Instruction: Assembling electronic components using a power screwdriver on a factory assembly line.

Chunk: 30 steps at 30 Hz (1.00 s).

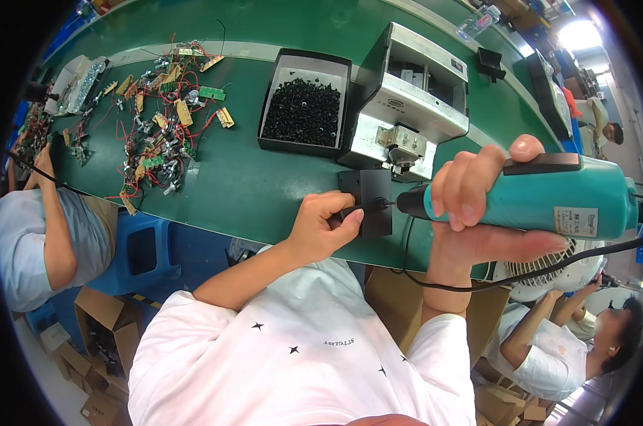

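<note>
Head view: right hand (470, 181) curled round teal screwdriver (548, 199), judged heavy, best held mid-barrel; left hand (316, 226) pinched black box (372, 186), judged light, stiff, by its left side.

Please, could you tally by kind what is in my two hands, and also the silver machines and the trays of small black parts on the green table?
Teal power tool, in right hand: 1
Black block, in left hand: 1
Silver machine: 1
Tray of small black parts: 1
Total: 4
</note>
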Each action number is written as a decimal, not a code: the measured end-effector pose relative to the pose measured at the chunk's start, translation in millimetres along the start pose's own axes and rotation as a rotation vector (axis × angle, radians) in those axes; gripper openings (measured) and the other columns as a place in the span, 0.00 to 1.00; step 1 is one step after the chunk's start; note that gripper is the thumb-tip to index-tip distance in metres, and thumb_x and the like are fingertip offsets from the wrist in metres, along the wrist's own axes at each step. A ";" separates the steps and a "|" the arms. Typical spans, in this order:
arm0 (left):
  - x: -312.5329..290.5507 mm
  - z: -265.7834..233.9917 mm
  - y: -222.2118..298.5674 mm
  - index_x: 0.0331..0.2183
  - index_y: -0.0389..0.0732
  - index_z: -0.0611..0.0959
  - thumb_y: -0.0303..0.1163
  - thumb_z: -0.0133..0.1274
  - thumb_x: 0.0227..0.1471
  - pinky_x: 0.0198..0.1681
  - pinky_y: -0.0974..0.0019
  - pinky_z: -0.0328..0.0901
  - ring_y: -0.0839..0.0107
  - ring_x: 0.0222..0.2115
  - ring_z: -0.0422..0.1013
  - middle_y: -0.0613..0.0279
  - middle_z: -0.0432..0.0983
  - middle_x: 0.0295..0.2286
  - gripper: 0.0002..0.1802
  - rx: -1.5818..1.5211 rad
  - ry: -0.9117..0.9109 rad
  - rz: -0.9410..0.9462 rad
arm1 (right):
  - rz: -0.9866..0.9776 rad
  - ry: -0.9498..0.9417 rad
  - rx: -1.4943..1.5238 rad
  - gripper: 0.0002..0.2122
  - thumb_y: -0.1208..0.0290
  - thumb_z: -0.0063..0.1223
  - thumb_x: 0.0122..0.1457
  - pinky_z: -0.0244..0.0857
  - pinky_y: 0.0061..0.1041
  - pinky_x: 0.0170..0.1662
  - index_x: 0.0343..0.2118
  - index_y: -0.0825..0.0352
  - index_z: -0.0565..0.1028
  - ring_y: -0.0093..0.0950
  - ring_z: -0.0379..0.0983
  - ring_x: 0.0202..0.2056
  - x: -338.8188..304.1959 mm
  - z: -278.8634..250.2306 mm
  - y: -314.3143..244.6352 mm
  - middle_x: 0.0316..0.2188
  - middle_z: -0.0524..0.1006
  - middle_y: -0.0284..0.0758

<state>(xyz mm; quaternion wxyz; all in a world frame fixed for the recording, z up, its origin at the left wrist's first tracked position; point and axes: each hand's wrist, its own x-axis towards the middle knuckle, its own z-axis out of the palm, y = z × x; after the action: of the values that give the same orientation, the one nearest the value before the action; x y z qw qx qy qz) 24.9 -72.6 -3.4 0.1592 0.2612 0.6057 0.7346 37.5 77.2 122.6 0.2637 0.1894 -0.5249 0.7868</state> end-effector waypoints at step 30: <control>206.3 -173.9 76.9 0.43 0.36 0.70 0.34 0.40 0.56 0.47 0.64 0.61 0.61 0.39 0.67 0.55 0.71 0.39 0.15 0.829 0.236 0.006 | -0.077 0.270 0.053 0.39 0.26 0.42 0.43 0.51 0.17 0.10 0.41 0.63 0.62 0.17 0.53 0.07 -36.7 -46.7 -38.9 0.08 0.65 0.26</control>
<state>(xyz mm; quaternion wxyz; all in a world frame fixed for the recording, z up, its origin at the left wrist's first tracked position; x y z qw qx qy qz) -236.6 -116.0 88.2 -0.0318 0.2190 0.8628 0.4544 89.3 124.5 112.1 0.3568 0.1088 -0.4559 0.8081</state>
